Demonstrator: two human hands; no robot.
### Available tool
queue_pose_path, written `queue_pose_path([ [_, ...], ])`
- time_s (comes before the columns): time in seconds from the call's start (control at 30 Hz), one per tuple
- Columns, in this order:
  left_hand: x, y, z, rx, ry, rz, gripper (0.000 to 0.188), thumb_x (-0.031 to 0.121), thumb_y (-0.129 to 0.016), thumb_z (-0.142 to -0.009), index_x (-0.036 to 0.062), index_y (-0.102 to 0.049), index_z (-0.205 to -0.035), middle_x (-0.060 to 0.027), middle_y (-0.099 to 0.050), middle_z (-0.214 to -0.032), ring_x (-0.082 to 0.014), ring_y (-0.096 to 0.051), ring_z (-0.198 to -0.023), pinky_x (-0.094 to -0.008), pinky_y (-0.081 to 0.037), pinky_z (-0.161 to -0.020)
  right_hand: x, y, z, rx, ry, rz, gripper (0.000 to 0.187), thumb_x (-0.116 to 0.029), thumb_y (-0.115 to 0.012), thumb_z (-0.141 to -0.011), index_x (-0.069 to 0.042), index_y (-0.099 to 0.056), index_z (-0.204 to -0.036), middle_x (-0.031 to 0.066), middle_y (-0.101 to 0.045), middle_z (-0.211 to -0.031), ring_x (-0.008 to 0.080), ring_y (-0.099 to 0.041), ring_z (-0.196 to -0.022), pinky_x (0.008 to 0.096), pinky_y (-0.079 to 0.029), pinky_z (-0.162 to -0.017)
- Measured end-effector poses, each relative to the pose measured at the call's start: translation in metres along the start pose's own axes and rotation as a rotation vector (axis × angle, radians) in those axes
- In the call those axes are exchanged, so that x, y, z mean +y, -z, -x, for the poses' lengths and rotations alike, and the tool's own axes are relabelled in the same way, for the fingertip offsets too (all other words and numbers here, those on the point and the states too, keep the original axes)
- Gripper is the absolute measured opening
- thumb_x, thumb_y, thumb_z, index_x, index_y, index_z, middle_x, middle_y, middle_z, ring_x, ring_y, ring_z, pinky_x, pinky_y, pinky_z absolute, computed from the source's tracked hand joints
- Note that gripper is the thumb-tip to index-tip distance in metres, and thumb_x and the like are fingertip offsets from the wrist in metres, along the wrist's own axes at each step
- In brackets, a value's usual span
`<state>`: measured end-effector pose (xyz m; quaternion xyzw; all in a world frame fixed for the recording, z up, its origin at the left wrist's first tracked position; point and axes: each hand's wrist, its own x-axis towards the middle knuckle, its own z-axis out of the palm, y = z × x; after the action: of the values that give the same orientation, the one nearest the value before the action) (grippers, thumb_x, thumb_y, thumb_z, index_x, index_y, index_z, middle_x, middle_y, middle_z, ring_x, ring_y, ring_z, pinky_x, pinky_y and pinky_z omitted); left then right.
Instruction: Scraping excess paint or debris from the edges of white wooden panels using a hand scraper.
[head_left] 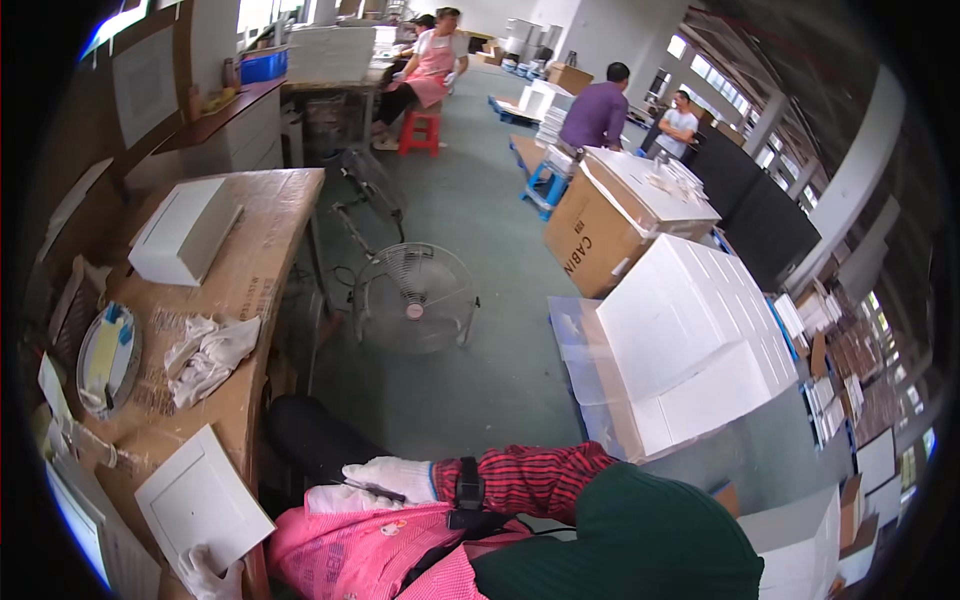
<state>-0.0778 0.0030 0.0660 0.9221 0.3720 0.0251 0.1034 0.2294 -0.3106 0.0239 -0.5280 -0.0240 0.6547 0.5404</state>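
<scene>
A square white panel (205, 495) with a recessed frame lies tilted at the near edge of the cardboard-covered table, partly overhanging it. My left hand (210, 575), in a white glove, grips its lower edge; the fingers beneath are hidden. Over my pink apron (350, 545) rests my right hand (390, 477), also gloved in white, with fingers curled. A thin dark line shows under those fingers, too small to identify. Farther back on the tabletop sits a white box (185, 232). Crumpled white cloth or gloves (210, 355) lie between box and panel.
The table (265, 215) also holds an oval tray (108, 360) at its left side. A floor fan (415, 300) stands beyond the table. Stacked white panels (690, 340) and a large cardboard box (600, 225) are at the right. Several people are farther back, one on a red stool (420, 130).
</scene>
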Motion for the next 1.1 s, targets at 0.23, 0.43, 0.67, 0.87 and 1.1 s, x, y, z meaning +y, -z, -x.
queue_pose_path([
  [0.23, 0.074, 0.008, 0.015, -0.111, 0.198, -0.123, 0.088, 0.073, -0.069, -0.085, -0.0024, -0.068, -0.130, -0.0312, -0.064, -0.137, -0.0483, -0.063, -0.123, -0.0583, -0.051, -0.101, 0.014, -0.020, -0.006, 0.105, 0.028, 0.154, 0.049, -0.052, -0.056, -0.110, -0.009, -0.079, -0.114, -0.0061, -0.045, -0.061, 0.0064, -0.034, -0.044, 0.0274, -0.026, -0.039],
  [0.43, 0.089, -0.036, -0.009, -0.117, 0.389, -0.057, 0.102, 0.079, -0.064, -0.084, -0.0024, -0.057, -0.145, -0.0317, -0.067, -0.132, -0.0515, -0.064, -0.122, -0.0611, -0.049, -0.104, 0.000, -0.009, -0.009, 0.068, 0.039, -0.005, 0.059, -0.055, -0.052, -0.111, 0.000, -0.073, -0.120, -0.0041, -0.047, -0.061, 0.0076, -0.038, -0.044, 0.0267, -0.032, -0.040],
  [0.67, 0.122, -0.042, -0.048, -0.128, 0.474, 0.118, 0.105, 0.079, -0.063, -0.085, -0.0020, -0.053, -0.151, -0.0283, -0.067, -0.136, -0.0487, -0.064, -0.124, -0.0573, -0.048, -0.108, 0.015, 0.018, -0.042, 0.119, 0.061, 0.023, 0.037, -0.040, -0.060, -0.109, -0.005, -0.074, -0.111, -0.0035, -0.054, -0.065, 0.0073, -0.045, -0.046, 0.0259, -0.035, -0.040],
  [0.87, 0.065, -0.045, -0.049, -0.171, 0.338, 0.125, 0.086, 0.070, -0.062, -0.095, -0.0021, -0.062, -0.142, -0.0250, -0.070, -0.134, -0.0413, -0.067, -0.122, -0.0517, -0.050, -0.107, 0.017, 0.022, -0.060, 0.080, 0.100, 0.132, 0.031, -0.036, -0.068, -0.104, -0.008, -0.080, -0.112, -0.0029, -0.062, -0.066, 0.0067, -0.051, -0.048, 0.0247, -0.039, -0.045],
  [1.1, -0.053, -0.005, -0.031, 0.178, -0.016, 0.007, 0.081, 0.026, -0.079, -0.086, 0.0083, -0.048, -0.158, -0.0164, -0.041, -0.166, -0.0373, -0.048, -0.145, -0.0428, -0.045, -0.119, -0.028, 0.005, -0.053, 0.372, 0.414, 0.464, 0.029, -0.026, -0.069, -0.103, -0.003, -0.078, -0.120, 0.0113, -0.080, -0.108, 0.0214, -0.075, -0.101, 0.0349, -0.058, -0.095],
])
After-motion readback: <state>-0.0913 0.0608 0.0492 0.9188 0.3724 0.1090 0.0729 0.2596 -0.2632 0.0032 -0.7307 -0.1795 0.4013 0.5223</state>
